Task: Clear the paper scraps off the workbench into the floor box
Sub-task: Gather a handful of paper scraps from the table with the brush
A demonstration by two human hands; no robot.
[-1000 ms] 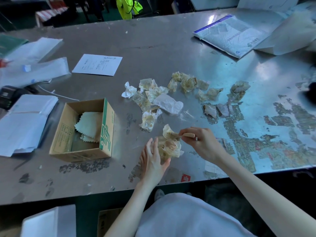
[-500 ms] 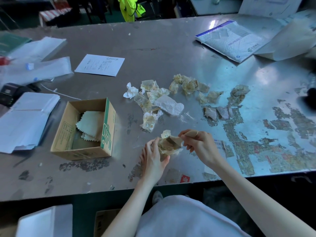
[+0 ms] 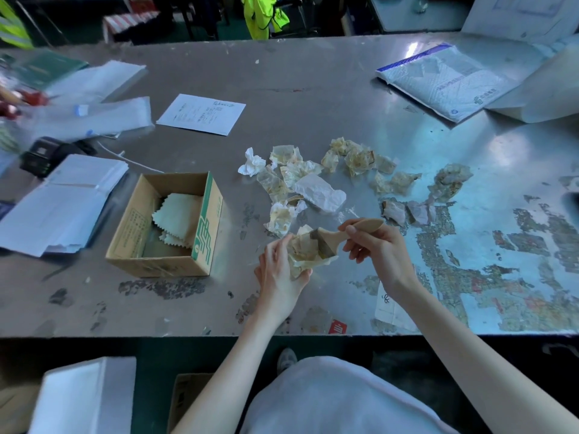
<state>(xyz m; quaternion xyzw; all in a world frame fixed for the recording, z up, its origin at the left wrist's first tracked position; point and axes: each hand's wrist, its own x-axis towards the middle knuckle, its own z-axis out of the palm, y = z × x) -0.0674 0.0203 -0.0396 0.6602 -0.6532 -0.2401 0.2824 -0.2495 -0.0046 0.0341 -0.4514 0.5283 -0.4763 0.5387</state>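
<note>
Head view is showing the left hand (image 3: 279, 270) cupping a crumpled wad of yellowish paper (image 3: 305, 249) while the right hand (image 3: 377, 245) is gripping a short wooden-handled brush (image 3: 341, 234) against it. Gathering appears to be the step in hand. Many crumpled paper scraps (image 3: 300, 180) are lying farther off on the grey metal surface (image 3: 313, 89). Next, the wad probably needs carrying down to the brown cardboard floor box (image 3: 185, 399) near the knees.

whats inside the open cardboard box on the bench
The cardboard box holds pale cloth squares with zigzag edges, stacked loosely. Its floor beneath them and the near inside wall are hidden.
</note>
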